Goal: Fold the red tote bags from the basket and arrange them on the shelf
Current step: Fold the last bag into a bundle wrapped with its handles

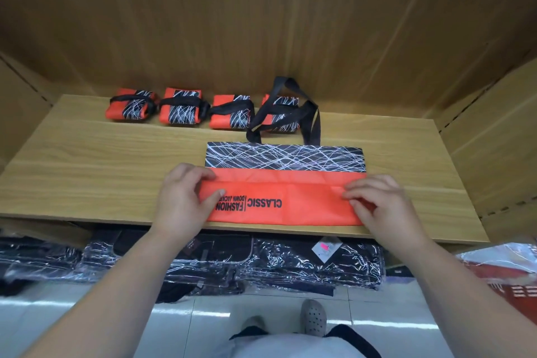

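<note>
A red tote bag (290,200) with a black scribble-patterned top band and black handles (286,113) lies flat on the wooden shelf (101,160), its bottom part folded up over the middle. My left hand (181,200) pinches the left end of the folded flap. My right hand (380,203) pinches the right end. Several folded red bags tied with their own handles (132,104) stand in a row at the back of the shelf, left of centre; the flat bag's handles lie over the rightmost one (280,118).
The shelf's back panel (261,38) and side walls (499,139) close the space. Below the front edge lie plastic-wrapped dark goods (290,264). A red item in plastic (511,273) sits at the lower right. Bare shelf lies left and right of the bag.
</note>
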Tool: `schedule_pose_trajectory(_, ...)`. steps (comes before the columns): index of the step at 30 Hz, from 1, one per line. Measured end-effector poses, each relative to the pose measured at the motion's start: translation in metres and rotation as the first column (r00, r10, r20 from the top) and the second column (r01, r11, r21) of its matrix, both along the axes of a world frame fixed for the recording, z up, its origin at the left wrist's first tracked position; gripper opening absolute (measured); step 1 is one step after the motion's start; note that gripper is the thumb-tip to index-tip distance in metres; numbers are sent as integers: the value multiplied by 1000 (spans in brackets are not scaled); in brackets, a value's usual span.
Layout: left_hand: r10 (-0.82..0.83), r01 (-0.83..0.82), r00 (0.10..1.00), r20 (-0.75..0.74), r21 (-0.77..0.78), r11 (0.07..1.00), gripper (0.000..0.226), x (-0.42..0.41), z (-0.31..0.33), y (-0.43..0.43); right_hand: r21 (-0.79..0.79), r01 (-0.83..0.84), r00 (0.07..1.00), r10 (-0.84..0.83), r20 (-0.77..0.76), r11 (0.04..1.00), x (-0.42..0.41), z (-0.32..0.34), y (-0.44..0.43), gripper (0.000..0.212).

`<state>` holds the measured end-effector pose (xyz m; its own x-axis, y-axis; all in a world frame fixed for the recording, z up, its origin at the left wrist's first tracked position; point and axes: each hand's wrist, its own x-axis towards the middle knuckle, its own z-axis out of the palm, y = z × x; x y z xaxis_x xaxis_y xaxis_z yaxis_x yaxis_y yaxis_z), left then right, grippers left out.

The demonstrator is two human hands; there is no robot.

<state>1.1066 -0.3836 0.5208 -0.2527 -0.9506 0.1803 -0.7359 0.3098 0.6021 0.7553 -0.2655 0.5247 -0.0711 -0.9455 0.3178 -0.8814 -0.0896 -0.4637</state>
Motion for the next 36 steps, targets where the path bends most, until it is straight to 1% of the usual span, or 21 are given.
schedule_pose_trajectory(2, -93, 95, 995, 33, -72, 993, 26, 2, -3, -1, 27, -66, 997, 65, 46, 997, -1, -5, 3, 22)
schedule_pose_trajectory(4, -190, 198, 979, 71, -138, 970, 18, 3, -5, 0, 70, -73, 991, 65, 120, 995, -3, -6, 6, 17)
schedule_pose_trajectory(6, -267, 279, 959, 92, -169, 945, 14, 5, -6, 3, 135, -78, 983, 53, 177, 988, -5, -3, 8, 37)
schedule_pose_trajectory(8, -339, 345, 939, 63, -143, 928, 16, 11, -9, 8, 189, -99, 979, 62, 194, 977, -7, 0, 11, 57)
schedule_pose_trajectory(10, -381, 381, 924, 13, -69, 922, 29, 18, -10, 12, 238, -127, 978, 82, 191, 963, -8, 0, 15, 70)
schedule_pose_trajectory(12, -398, 398, 917, 11, 10, 917, 52, 25, -8, 16, 264, -146, 977, 97, 189, 953, -10, 0, 19, 72)
schedule_pose_trajectory(13, -400, 400, 916, 3, 46, 915, 59, 28, -8, 17, 270, -151, 976, 101, 191, 951, -11, 1, 19, 71)
schedule_pose_trajectory(14, -394, 394, 919, -27, 79, 915, 59, 30, -6, 18, 272, -156, 975, 104, 199, 950, -11, 2, 20, 68)
schedule_pose_trajectory(15, -379, 386, 922, -81, 110, 916, 54, 31, -5, 19, 272, -159, 971, 101, 215, 949, -11, 4, 20, 62)
schedule_pose_trajectory(17, -323, 357, 925, -199, 170, 918, 43, 32, 0, 20, 275, -157, 954, 74, 291, 948, -10, 7, 22, 50)
schedule_pose_trajectory(19, -243, 316, 928, -284, 250, 915, 30, 30, 6, 21, 276, -137, 928, 26, 372, 951, -8, 10, 24, 35)
schedule_pose_trajectory(21, -172, 273, 930, -325, 297, 915, 23, 27, 10, 22, 281, -93, 909, -34, 415, 955, -4, 13, 23, 19)
schedule_pose_trajectory(22, -149, 249, 935, -321, 297, 922, 21, 24, 12, 22, 289, -76, 903, -57, 426, 954, -1, 15, 21, 16)
schedule_pose_trajectory(25, -59, 148, 945, -321, 260, 954, 13, 15, 17, 23, 284, -9, 891, -121, 437, 959, 5, 23, 15, 21)
schedule_pose_trajectory(29, 103, -1, 906, -410, 242, 970, 3, -2, 19, 22, 250, 125, 894, -218, 392, 960, 6, 24, 4, 26)
schedule_pose_trajectory(31, 163, -64, 901, -401, 251, 966, 6, -9, 18, 17, 261, 187, 907, -269, 324, 947, 8, 22, -1, 30)
schedule_pose_trajectory(33, 182, -104, 926, -330, 240, 965, 12, -11, 13, 13, 281, 237, 921, -307, 239, 930, 11, 20, -4, 35)
schedule_pose_trajectory(34, 176, -120, 946, -273, 210, 970, 15, -11, 9, 11, 293, 258, 925, -323, 200, 921, 12, 18, -6, 35)
schedule_pose_trajectory(36, 136, -123, 980, -143, 95, 988, 18, -9, 2, 9, 296, 306, 928, -353, 121, 905, 13, 12, -7, 28)
